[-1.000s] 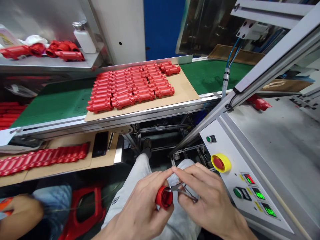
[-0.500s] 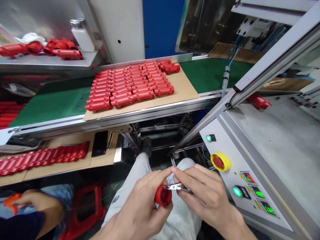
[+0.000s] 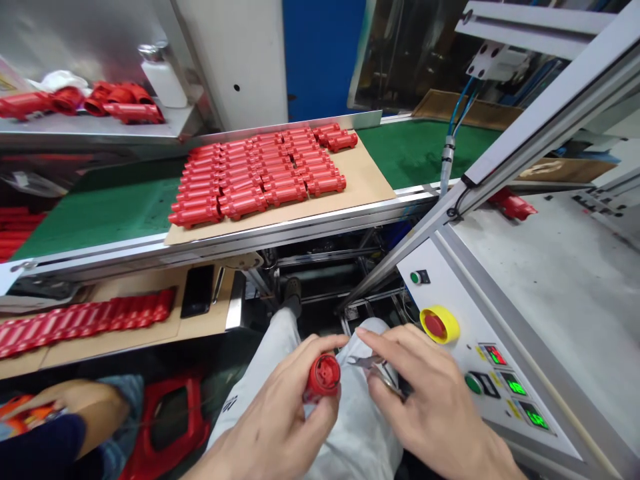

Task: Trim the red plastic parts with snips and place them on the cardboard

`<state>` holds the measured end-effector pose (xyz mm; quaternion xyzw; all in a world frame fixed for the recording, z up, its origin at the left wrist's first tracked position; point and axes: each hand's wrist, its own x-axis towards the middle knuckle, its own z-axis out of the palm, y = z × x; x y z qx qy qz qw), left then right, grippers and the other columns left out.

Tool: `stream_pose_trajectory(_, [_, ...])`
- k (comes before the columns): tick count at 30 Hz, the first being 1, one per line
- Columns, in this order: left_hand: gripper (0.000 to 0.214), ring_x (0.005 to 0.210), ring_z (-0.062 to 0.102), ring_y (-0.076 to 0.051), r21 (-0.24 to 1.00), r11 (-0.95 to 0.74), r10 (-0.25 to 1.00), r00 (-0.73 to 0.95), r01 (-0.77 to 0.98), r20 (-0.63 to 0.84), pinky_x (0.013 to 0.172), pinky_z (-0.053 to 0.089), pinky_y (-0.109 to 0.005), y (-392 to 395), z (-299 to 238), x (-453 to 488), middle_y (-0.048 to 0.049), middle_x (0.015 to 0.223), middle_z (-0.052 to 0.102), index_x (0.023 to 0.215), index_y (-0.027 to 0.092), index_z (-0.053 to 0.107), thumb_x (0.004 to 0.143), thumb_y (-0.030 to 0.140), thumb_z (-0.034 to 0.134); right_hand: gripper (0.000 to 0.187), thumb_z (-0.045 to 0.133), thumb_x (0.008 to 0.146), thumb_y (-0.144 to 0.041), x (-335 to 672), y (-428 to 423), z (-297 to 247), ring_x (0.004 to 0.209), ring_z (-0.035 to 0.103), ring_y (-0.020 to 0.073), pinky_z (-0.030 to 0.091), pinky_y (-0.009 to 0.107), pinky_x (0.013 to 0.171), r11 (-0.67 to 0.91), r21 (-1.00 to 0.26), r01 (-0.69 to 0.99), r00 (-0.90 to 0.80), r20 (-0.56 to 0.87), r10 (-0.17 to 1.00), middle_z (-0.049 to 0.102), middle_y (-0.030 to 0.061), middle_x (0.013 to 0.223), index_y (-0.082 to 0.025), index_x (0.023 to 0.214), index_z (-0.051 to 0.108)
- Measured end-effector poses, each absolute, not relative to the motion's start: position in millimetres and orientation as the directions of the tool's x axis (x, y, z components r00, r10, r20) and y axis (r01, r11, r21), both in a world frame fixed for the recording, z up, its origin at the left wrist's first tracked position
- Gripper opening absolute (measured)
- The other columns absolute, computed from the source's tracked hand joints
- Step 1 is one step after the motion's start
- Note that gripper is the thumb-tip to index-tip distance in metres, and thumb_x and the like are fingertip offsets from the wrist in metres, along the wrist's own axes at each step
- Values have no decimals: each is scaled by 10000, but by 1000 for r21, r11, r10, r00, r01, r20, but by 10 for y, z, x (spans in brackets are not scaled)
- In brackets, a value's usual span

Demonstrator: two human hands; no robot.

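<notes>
My left hand (image 3: 277, 417) grips one red plastic part (image 3: 324, 375) over my thigh; my right hand (image 3: 430, 393) holds one small snips (image 3: 376, 371). Near them are one red stop button (image 3: 435, 325) and three lit displays (image 3: 514, 383).

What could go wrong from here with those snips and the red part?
The small snips sit close to the left hand gripping the red moulded part, so a slip might nick its fingers or the part. The right hand works near the control panel, and might bump the green button.

A factory: green conveyor belt (image 3: 115, 200) carrying red plastic parts (image 3: 243, 203).
</notes>
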<state>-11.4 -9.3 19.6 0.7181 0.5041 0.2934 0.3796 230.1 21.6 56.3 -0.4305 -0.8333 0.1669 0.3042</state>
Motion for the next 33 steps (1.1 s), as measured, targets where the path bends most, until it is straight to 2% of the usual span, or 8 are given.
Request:
stream_pose_trajectory(3, [474,1259,791,-285,860,-199,940,338,470,33,1020,696,-399,-110,233,-115,-71,1421,790,1485,318,591,1015,293,639,474,632,990,-123,2264,156,590,879,635,242,556,420,749,641,-281,714,-510,420,751,740,91,1042,-156,1462,662])
stream_pose_trajectory(7, [452,1200,815,-278,874,-211,939,339,437,57,937,716,-337,-131,246,-108,-44,1383,813,1458,343,613,1014,342,697,487,638,994,-140,2237,144,622,921,605,271,516,451,769,658,-165,735,-557,407,724,737,108,1049,-105,1479,646])
stream_pose_trajectory(12, [448,1182,815,-292,907,-189,941,334,375,59,999,697,-364,-133,279,-89,-56,1343,824,1427,320,666,987,348,745,484,638,987,-117,2189,169,603,924,569,265,475,444,776,678,-154,719,-578,409,706,742,100,1048,-99,1471,652])
stream_pose_trajectory(18, [356,1022,832,-260,933,-141,939,344,332,20,910,705,-337,-92,351,-60,-35,1197,854,1349,311,712,997,363,739,478,650,980,-102,2169,171,568,904,553,262,471,443,756,680,-150,717,-580,411,703,740,95,1031,-90,1458,658])
stream_pose_trajectory(23, [388,1036,831,-263,931,-143,941,339,336,22,924,700,-337,-77,344,-60,-33,1209,857,1358,316,710,986,412,761,476,628,987,-94,2176,186,559,919,568,261,521,434,769,681,-190,707,-571,414,709,741,106,1038,-81,1463,643])
stream_pose_trajectory(29, [393,991,838,-264,927,-138,937,348,348,9,868,712,-334,-72,319,-59,-30,1150,866,1360,320,720,985,430,758,475,627,984,-93,2191,194,545,916,567,261,533,431,774,689,-199,697,-576,417,703,741,111,1036,-82,1458,643])
stream_pose_trajectory(33, [434,1083,837,-282,915,-138,946,323,378,9,932,710,-351,-80,307,-61,-36,1250,856,1387,324,709,973,435,778,467,634,979,-91,2185,191,554,902,563,262,498,436,753,687,-173,705,-583,411,702,746,105,1029,-82,1446,655])
